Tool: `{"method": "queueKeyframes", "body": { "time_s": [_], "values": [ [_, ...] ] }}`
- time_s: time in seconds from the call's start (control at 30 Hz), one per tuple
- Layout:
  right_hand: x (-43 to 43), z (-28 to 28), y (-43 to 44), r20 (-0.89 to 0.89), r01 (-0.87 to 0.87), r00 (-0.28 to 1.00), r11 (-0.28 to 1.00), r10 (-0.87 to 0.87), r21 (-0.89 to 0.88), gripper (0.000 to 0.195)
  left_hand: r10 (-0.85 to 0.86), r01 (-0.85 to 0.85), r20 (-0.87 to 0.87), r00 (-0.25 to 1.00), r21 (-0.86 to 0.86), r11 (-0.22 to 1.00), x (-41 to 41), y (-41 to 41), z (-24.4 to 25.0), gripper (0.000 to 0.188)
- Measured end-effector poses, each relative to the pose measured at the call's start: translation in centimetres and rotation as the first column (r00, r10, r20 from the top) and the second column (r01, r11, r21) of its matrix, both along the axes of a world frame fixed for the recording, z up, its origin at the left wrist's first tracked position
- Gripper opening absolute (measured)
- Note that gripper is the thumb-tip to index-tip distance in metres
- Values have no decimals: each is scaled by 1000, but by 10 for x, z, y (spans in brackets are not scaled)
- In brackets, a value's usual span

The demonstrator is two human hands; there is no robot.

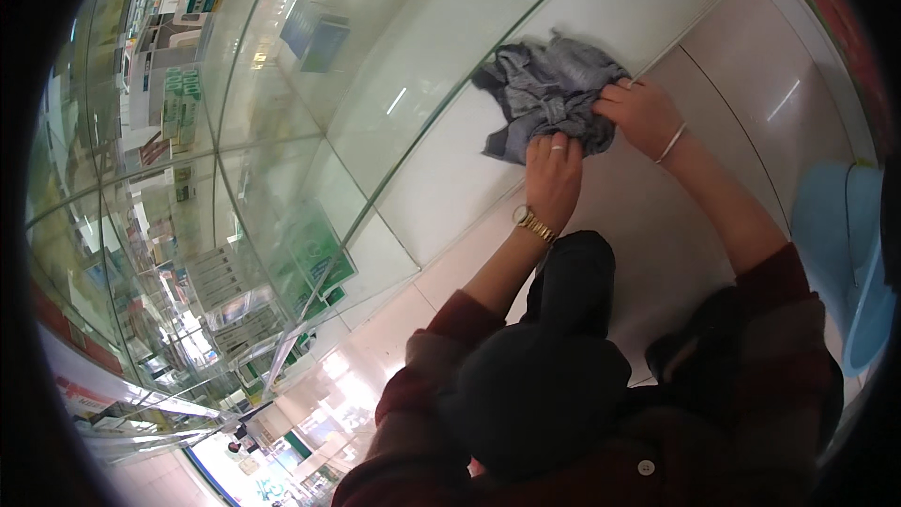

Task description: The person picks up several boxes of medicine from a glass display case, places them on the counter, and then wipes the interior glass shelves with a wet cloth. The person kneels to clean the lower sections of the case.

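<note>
A crumpled grey cloth (552, 95) lies bunched on a white tiled ledge (450, 190) at the foot of a glass display case. My left hand (556, 172), with a ring and a gold-coloured wristwatch (535, 223), has its fingers curled into the cloth's near edge. At the cloth's right side, my right hand (647, 116) grips a fold; a thin bracelet (672, 143) circles that wrist. The fingertips of both hands are partly hidden in the fabric.
The glass display case (366, 105) runs along the left, holding several boxes, including a blue box (317, 39) and green-and-white cartons (181, 105). At the right stands a light-blue plastic object (834, 246), possibly a stool. My bent knee (574, 282) is close below my left wrist.
</note>
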State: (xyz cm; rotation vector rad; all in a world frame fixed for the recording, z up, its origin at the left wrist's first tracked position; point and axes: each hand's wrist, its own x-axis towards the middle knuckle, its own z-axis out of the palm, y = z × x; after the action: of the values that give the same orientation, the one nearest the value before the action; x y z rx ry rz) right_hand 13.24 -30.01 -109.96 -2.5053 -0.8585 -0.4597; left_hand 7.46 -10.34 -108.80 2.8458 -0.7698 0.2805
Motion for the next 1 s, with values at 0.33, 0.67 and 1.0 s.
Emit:
{"method": "queueKeyframes", "body": {
  "time_s": [0.33, 0.67, 1.0],
  "values": [
    [-19, -2, 52, -22, -78, 997, 997, 78, 7, 1, 177, -179, -47, 983, -39, 983, -36, 54, -3, 18],
    [-107, -22, 244, -80, -306, 946, 948, 313, 88, 12, 502, -492, -62, 863, 132, 861, -141, 208, 18, 19],
    [-98, -26, 225, -137, -278, 943, 943, 304, 181, 11, 475, -466, -100, 874, 100, 879, -122, 174, 14, 17]
  ]
}}
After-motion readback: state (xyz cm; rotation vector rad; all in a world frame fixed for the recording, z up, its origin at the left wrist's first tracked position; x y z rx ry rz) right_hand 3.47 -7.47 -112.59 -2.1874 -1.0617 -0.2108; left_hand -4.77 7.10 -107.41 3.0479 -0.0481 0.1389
